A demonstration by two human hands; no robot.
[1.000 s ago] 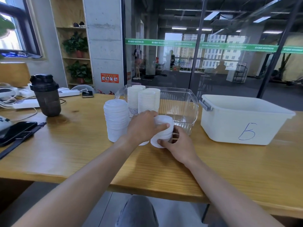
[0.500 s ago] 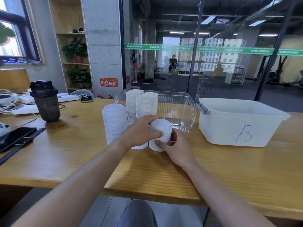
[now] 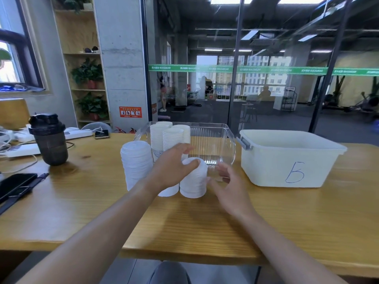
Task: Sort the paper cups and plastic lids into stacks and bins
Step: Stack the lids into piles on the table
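Observation:
A short stack of white plastic lids [image 3: 193, 181] stands on the wooden table [image 3: 225, 226] in front of a clear bin [image 3: 227, 140]. My left hand [image 3: 171, 168] lies over its left side, thumb touching the top, fingers loosely spread. My right hand [image 3: 227, 187] hovers just right of the stack with fingers relaxed, a little apart from it. A taller lid stack [image 3: 136, 160] stands to the left, and another low one [image 3: 169, 191] peeks out under my left hand. Several stacks of paper cups [image 3: 170, 136] stand inside the clear bin.
A white opaque bin [image 3: 287, 158] marked with a blue letter sits at the right. A dark shaker bottle [image 3: 50, 140], a phone with strap [image 3: 14, 185], and power strips with cables occupy the left of the table. A glass wall stands behind the table.
Both hands have loosened off the short lid stack: the right hand has drawn back to the right, and the left hand's fingers have spread. The stack stays standing on the table.

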